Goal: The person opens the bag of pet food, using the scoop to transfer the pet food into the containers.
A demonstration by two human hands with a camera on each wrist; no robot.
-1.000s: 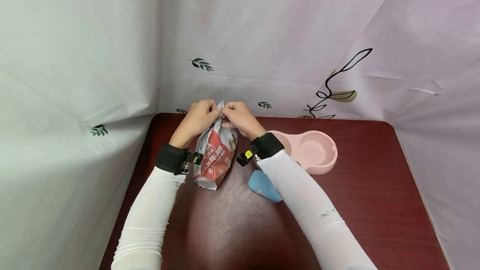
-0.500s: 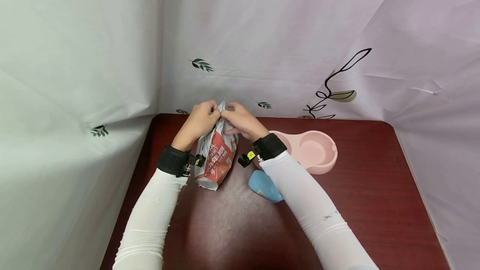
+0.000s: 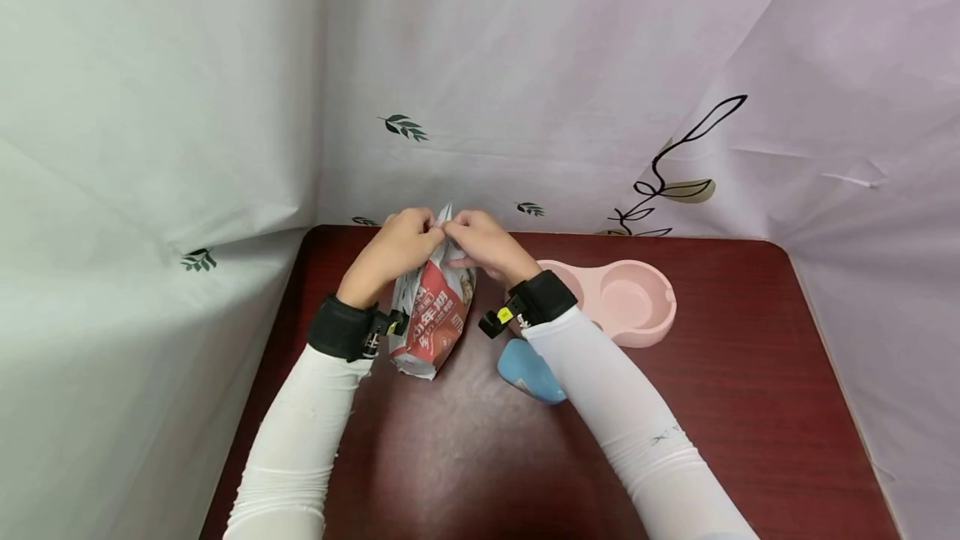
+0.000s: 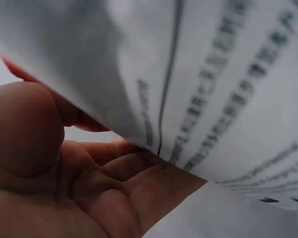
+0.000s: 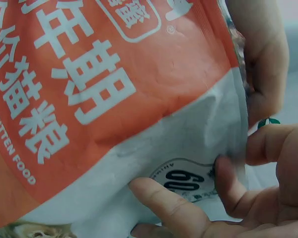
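A red and white pouch of kitten food (image 3: pixel 433 319) stands on the dark red table (image 3: pixel 465 457) near its back left. My left hand (image 3: pixel 402 242) and right hand (image 3: pixel 480 243) meet at the pouch's top edge and pinch it from either side. In the left wrist view the pouch's printed white back (image 4: pixel 223 94) lies over my curled fingers (image 4: pixel 109 168). The right wrist view is filled by the pouch's red front (image 5: pixel 104 94); my thumb (image 5: pixel 169 198) presses against its white band.
A pink double pet bowl (image 3: pixel 626 302) sits on the table right of my right wrist. A light blue object (image 3: pixel 528 370) lies partly under my right forearm. Patterned cloth sheets (image 3: pixel 525 82) wall in the table at the back and both sides.
Both hands stay pinched on the pouch's top and have dropped slightly. The pouch has barely moved.
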